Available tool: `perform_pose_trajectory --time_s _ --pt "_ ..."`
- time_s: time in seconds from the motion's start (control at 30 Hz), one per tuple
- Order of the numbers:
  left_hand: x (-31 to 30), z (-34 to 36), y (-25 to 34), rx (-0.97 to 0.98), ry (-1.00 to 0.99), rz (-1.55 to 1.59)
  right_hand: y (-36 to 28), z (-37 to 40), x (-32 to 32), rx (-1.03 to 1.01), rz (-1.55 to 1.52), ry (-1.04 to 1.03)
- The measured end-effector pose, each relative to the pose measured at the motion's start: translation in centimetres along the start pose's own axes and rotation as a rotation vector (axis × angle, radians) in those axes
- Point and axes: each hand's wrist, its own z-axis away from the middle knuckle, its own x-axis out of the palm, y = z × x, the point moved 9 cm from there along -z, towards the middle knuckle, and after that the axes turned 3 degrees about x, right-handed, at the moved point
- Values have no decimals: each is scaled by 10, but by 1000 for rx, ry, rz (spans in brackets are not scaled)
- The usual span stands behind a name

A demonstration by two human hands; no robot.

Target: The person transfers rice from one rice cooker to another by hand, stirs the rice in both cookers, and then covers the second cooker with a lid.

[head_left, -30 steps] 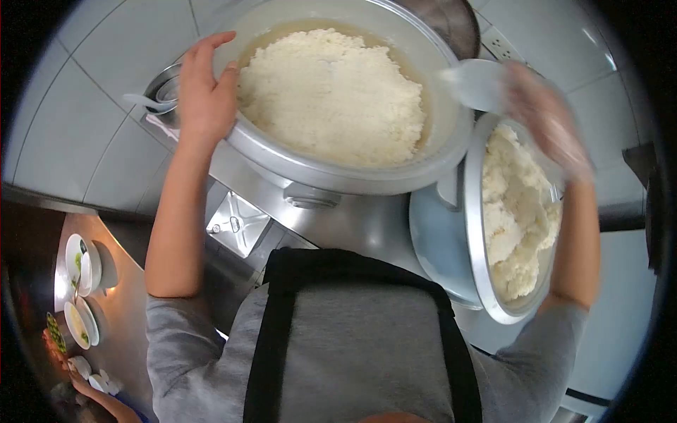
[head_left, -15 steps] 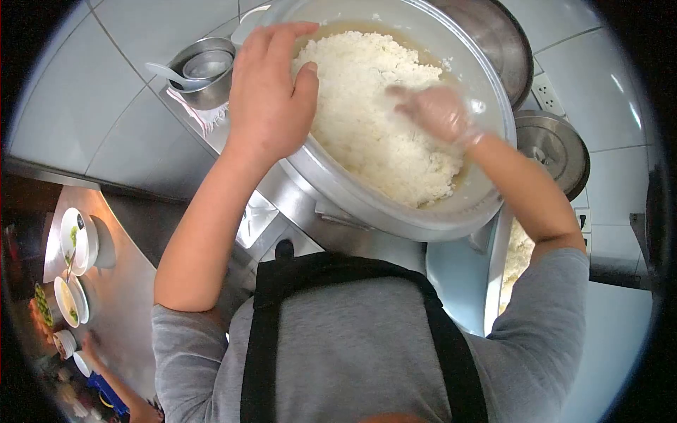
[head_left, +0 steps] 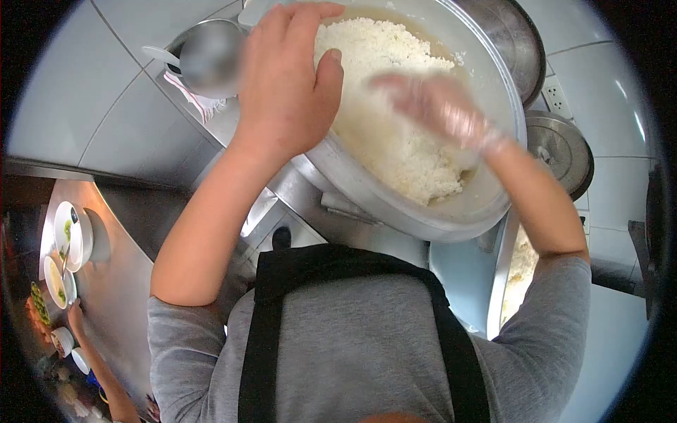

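A large, pale round tub [head_left: 395, 204] holds a mound of white, crumbly, rice-like food [head_left: 384, 53] with cloudy liquid around its edge. My left hand [head_left: 293, 77] is bare and rests at the tub's left rim, fingers apart, holding nothing I can see. Over the middle of the mound is my right hand [head_left: 437, 109], in a clear plastic glove. Motion smears its fingers, so their pose and anything in them cannot be made out.
Left of the tub are a metal bowl [head_left: 211, 56] and a striped cloth [head_left: 194, 99]. Round metal lids [head_left: 560, 151] lie at the right, near a wall socket [head_left: 557, 97]. A co-worker's arm [head_left: 102, 363] reaches toward bowls [head_left: 74, 236] on a steel counter [head_left: 120, 303] at lower left.
Both my hands and the tub appear slightly farther right in view. My right hand has shifted over the mound. The co-worker's hand has moved up to a bowl. The small metal bowl looks blurred.
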Motion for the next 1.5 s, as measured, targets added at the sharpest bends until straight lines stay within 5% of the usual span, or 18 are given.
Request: perform_pose_trajectory --time_s 0.03,0.07,0.17,0.2,0.63,0.83,1.07,1.33,1.4,1.5 --pt "-1 2 2 11 18 -10 20 -8 -10 -116 62 189" --pt "-1 2 1 -2 3 -7 47 -20 -14 143 215 19" --pt "0 0 -2 -37 -9 17 104 -38 2 315 479 -46" --pt "0 -1 -3 -50 -1 38 113 -38 20 107 385 165" --pt "-1 1 -8 -43 44 21 -1 -17 43 51 254 -184" --pt "-1 1 -7 4 64 -8 -39 9 37 -65 177 -140" --pt "3 3 -14 -61 -45 -11 20 81 -27 249 -463 257" --pt "11 4 -28 -36 -38 30 123 336 -183 850 53 796" --pt "11 1 -30 -60 -53 78 121 424 -209 1010 474 743" --pt "10 1 -32 -101 -56 71 68 478 -207 1325 659 632"
